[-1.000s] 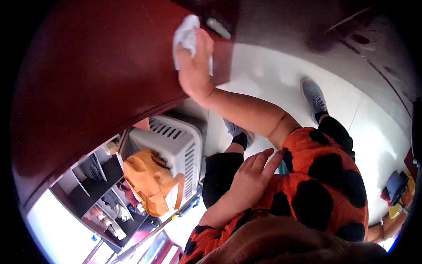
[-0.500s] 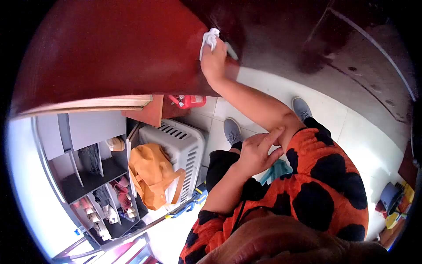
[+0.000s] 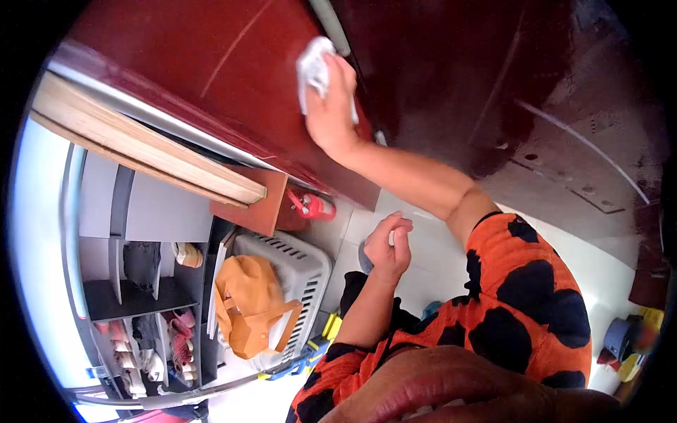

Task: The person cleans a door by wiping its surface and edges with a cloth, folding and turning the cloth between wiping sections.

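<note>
1. The right hand (image 3: pixel 335 109) has a white cloth (image 3: pixel 314 67) bunched under its fingers, up against the dark red panel (image 3: pixel 268 92). The blur hides how tight the grip is. If it's loose, I'd guess a fold could slip out and leave bare fingertips rubbing the surface.

2. Cloth's right beside the pale bar (image 3: pixel 331 27) at the panel's edge, so a loose corner could snag there, or knuckles could get knocked.

3. There's a pale curved line (image 3: pixel 236 49) on the panel. Can't tell if it's a scratch or a smear. If there's grit in the cloth, pressing hard could mark the finish.

4. The left hand (image 3: pixel 388 247) is half-curled in mid-air, nothing visible in it and not bracing anything. With the right arm stretched that far, balance could be the weak spot.

5. Low down, the red extinguisher (image 3: pixel 317 206) is near the panel, and the orange bag (image 3: pixel 247 303) slumps on the grey crate (image 3: pixel 321 271). A careless step could bump either one.
</note>
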